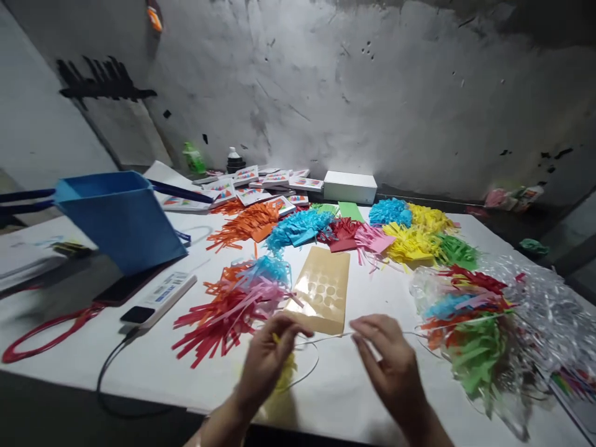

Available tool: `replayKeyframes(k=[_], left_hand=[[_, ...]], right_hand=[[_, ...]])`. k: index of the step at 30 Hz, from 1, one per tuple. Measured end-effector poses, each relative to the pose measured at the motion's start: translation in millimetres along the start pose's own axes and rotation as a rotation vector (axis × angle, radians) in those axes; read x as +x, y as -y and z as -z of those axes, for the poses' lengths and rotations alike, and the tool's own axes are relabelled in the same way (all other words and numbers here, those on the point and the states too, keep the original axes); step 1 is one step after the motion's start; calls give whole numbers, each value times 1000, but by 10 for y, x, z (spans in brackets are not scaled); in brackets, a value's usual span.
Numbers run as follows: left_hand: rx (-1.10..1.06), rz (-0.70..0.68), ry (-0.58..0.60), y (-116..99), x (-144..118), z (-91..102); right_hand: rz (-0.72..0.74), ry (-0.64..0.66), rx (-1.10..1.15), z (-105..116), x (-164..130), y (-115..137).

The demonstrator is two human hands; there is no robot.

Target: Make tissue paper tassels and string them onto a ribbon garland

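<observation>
My left hand point(270, 354) is closed, its thumb and forefinger pinched together. A yellow paper tassel point(287, 374) hangs from it, partly hidden behind the fingers. A thin white string point(328, 339) runs from that hand across to my right hand point(388, 357), whose thumb and fingers close around it. Some of the string loops down below the left hand. Just beyond the hands lies a tan sheet of round clear stickers point(321, 290). Left of it is a pile of red, pink, orange and blue paper tassels point(237, 301).
More tassels point(305, 226) in several colours line the table's back, before printed boxes point(274, 180) and a white box point(350, 187). Clear plastic bags point(549, 316) and bundled tassels point(479, 351) cover the right side. A blue bin point(116, 217) and power strip point(161, 301) stand left.
</observation>
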State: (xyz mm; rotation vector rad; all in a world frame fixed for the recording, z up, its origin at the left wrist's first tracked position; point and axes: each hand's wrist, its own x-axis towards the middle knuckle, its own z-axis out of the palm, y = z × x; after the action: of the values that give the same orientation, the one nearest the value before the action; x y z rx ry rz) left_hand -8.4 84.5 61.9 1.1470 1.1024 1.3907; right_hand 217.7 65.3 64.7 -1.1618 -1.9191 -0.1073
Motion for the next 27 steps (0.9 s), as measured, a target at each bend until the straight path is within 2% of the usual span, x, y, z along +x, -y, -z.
replayKeyframes(k=[3,8,10,12,16,19,24,27], left_hand=[[79,-142,152,98,-119,-198],[94,-113,191,239,-181,-127],[106,-80,244,279,-173,-74],[130,-25,296,305,-154,-37],[142,117,305,308,-112,-17],[120,115,344,284,-117,-36],[164,114,494,249,-206,-56],[231,87,543,230,-257,-52]], right_hand=[[-101,35,326,-285,-16,380],[-289,166,527,-462,-150,424],[-334,204,554,-478,-202,394],[-377,187,565,-486,-248,367],[-526,140,611,-509,-350,345],[-581,141,635,-543,-432,381],[-621,123,643,-588,-451,487],[-558,101,649,-581,-390,524]])
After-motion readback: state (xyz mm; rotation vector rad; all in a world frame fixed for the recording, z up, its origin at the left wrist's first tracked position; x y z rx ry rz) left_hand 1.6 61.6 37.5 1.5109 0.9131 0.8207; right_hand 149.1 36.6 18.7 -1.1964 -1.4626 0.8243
